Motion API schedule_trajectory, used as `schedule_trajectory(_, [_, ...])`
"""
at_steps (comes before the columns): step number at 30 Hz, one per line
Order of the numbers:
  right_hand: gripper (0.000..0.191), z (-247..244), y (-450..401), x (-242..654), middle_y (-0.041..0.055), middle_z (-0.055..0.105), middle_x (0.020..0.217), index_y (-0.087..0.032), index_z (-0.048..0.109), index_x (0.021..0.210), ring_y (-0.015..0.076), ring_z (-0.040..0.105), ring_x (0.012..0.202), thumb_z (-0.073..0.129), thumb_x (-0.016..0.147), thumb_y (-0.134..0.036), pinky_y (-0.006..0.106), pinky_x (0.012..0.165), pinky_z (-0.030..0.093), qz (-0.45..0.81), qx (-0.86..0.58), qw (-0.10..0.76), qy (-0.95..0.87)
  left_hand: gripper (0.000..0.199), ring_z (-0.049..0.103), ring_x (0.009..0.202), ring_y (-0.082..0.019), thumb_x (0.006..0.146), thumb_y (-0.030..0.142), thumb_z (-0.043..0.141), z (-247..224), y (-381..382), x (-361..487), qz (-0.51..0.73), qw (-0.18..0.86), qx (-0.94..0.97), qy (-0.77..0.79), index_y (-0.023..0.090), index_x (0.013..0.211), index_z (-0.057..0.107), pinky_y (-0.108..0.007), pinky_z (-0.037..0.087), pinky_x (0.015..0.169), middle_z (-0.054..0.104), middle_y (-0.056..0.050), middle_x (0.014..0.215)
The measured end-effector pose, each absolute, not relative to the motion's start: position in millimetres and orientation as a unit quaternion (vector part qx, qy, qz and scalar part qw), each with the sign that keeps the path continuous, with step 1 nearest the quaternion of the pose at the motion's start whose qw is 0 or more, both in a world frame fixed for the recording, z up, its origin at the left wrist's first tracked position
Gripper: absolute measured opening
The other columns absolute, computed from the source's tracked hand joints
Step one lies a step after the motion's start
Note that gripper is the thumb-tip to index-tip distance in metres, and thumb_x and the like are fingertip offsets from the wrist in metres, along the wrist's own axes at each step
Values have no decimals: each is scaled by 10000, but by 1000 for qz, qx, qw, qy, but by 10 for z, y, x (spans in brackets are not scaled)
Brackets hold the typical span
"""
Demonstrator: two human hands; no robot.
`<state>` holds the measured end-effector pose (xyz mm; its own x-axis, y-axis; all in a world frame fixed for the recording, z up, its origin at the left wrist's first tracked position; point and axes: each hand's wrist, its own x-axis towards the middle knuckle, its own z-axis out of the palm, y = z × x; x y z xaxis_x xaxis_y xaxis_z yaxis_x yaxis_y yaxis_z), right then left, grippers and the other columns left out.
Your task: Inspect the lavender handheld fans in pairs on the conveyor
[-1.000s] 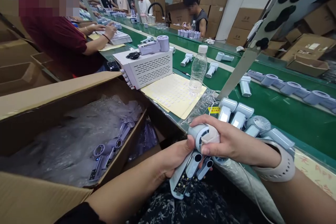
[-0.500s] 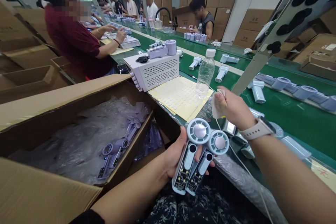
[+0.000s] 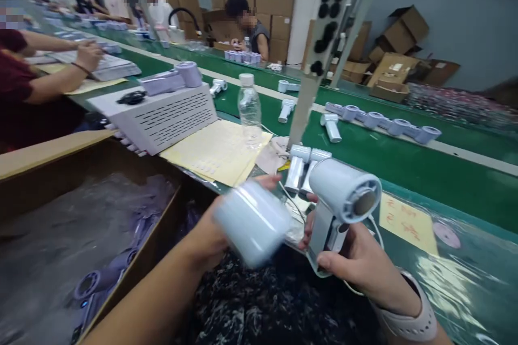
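My left hand (image 3: 216, 229) is wrapped round a light blue handheld fan (image 3: 254, 223), smeared by motion, its rounded head facing me. In my right hand (image 3: 360, 259) a second light blue handheld fan (image 3: 343, 188) stands upright, held by the handle with its round silver-centred end turned to the right. Just behind it, more pale blue fans (image 3: 296, 170) are on the bench beside a crumpled whitish cloth (image 3: 272, 155). A thin white cable (image 3: 291, 199) runs past both hands.
An open carton (image 3: 162, 232) with plastic wrap and purple fans stands at left. Beyond my hands are a plastic bottle (image 3: 250, 113), yellow sheets (image 3: 202, 151) and a white vented box (image 3: 174, 118). Fans lie on the green conveyor (image 3: 267, 132); a co-worker's arm (image 3: 56, 73) reaches in from the left.
Both light blue fans were in my left hand; now each hand has one. My right hand has let go of the cloth, which lies on the bench. The view has turned right.
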<state>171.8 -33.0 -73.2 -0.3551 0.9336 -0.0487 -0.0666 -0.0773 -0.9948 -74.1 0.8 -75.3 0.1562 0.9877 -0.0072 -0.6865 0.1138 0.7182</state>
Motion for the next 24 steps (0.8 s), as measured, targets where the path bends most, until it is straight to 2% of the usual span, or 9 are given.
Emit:
schedule_trajectory(3, [453,-823,-405,2024,17,681,988,-285,614,1210,200,652,844,849,841,-400,340,801,567,583,-425,477,-502,560,720,792,-229,703,414,929,-861,171,-630,564,702,330,283,197,1186,747,-367,607,819,770,-74,888])
schedule_trajectory(5, [431,-854,-444,2150,20,662,1032,-288,610,1232,182,622,838,817,872,-407,313,763,557,574,-409,526,-477,583,696,786,-213,748,529,872,-865,184,-477,542,714,347,275,214,1211,710,-377,613,785,737,-53,896])
schedule_trajectory(9, [268,-843,-575,2261,22,655,963,-256,661,1119,162,601,793,756,925,-416,270,699,540,578,-372,581,-437,525,673,816,-160,754,249,881,-800,-14,-88,516,729,404,199,245,1219,637,-312,593,757,656,-9,957])
schedule_trajectory(10, [253,-836,-621,2272,18,653,925,-252,666,1111,154,594,765,747,934,-414,263,690,535,583,-367,583,-432,507,677,812,-152,780,234,857,-791,-73,-8,503,735,417,183,249,1227,618,-303,589,743,643,-8,984])
schedule_trajectory(14, [287,-837,-782,2276,29,663,889,-240,677,1134,162,609,745,734,941,-445,278,682,545,628,-350,554,-421,454,711,780,-170,868,322,786,-799,-189,153,443,754,467,134,250,1247,548,-346,601,717,618,-15,1045])
schedule_trajectory(19, [283,-922,-752,2207,31,660,922,-235,681,1104,151,597,729,764,920,-434,261,654,541,618,-387,557,-398,400,690,743,-140,871,359,792,-845,-127,191,449,728,486,180,206,1138,537,-283,567,695,621,-1,944])
schedule_trajectory(24, [369,-986,-667,2146,33,668,955,-224,679,1137,159,612,770,815,863,-430,260,685,554,656,-389,549,-342,452,687,753,-151,839,346,825,-901,-99,259,427,751,464,194,192,1135,521,-307,584,714,633,-11,940])
